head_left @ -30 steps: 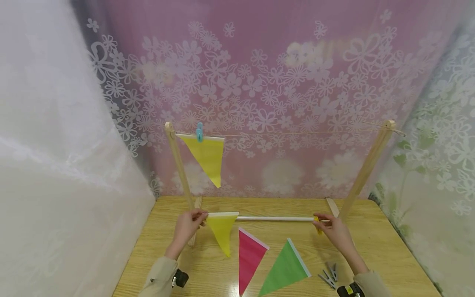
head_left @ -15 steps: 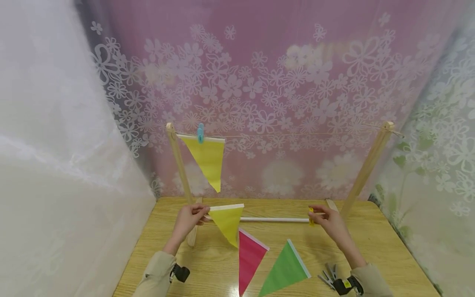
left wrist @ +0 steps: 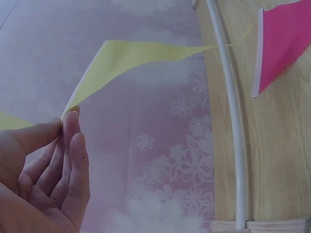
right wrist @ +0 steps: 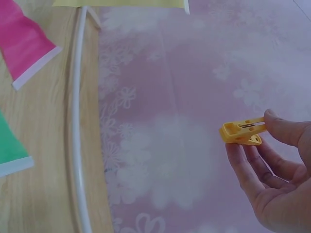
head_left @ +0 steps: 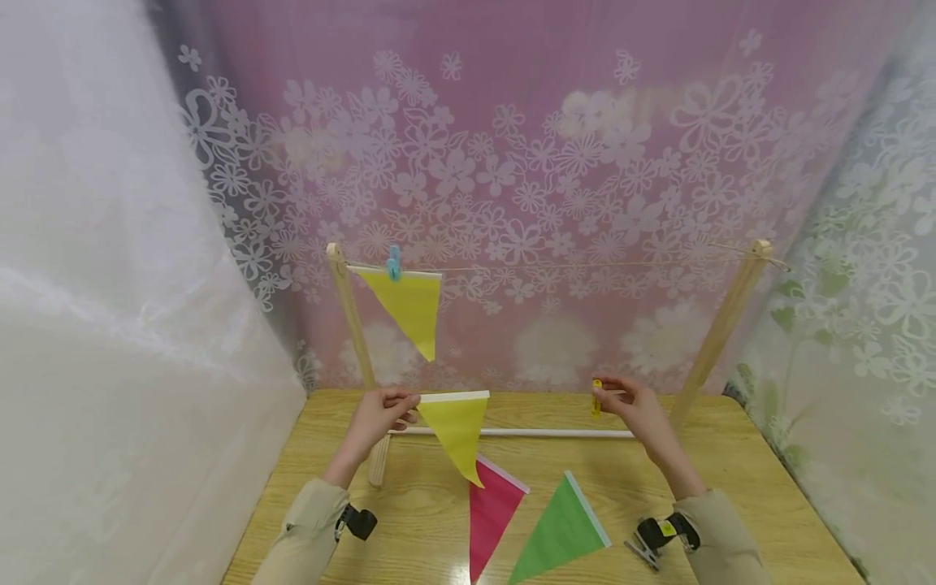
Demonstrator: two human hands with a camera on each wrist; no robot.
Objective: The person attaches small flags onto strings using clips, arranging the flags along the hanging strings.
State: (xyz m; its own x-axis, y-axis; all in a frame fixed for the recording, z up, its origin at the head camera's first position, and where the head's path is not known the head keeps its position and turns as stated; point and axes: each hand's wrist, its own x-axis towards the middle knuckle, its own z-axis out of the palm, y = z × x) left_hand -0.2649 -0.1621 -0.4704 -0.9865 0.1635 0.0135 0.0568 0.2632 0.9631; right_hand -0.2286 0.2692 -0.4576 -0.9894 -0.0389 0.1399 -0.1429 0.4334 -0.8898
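Note:
My left hand [head_left: 382, 417] pinches the top left corner of a yellow pennant flag [head_left: 457, 426] between thumb and fingers. The pennant hangs point down, its white strip on top, and its tip overlaps the pink pennant in the head view. To the right, my right hand [head_left: 634, 410] holds a yellow clothespin [right wrist: 243, 131] between thumb and fingertips, above the white rod. Higher up, a string [head_left: 570, 265] runs between two wooden posts. A second yellow pennant [head_left: 409, 309] hangs from it at the left, held by a blue clothespin [head_left: 394, 264].
A pink pennant [head_left: 495, 516] and a green pennant [head_left: 561, 524] lie on the wooden table [head_left: 424, 536]. Grey clothespins [head_left: 642, 554] lie partly hidden beneath the right wrist camera. The left post [head_left: 353, 325], right post [head_left: 720, 333] and white rod [head_left: 548, 433] form the frame.
Both hands have risen from near the white rod. The left has brought its yellow pennant up and slightly right; the right has moved the yellow clothespin up and left.

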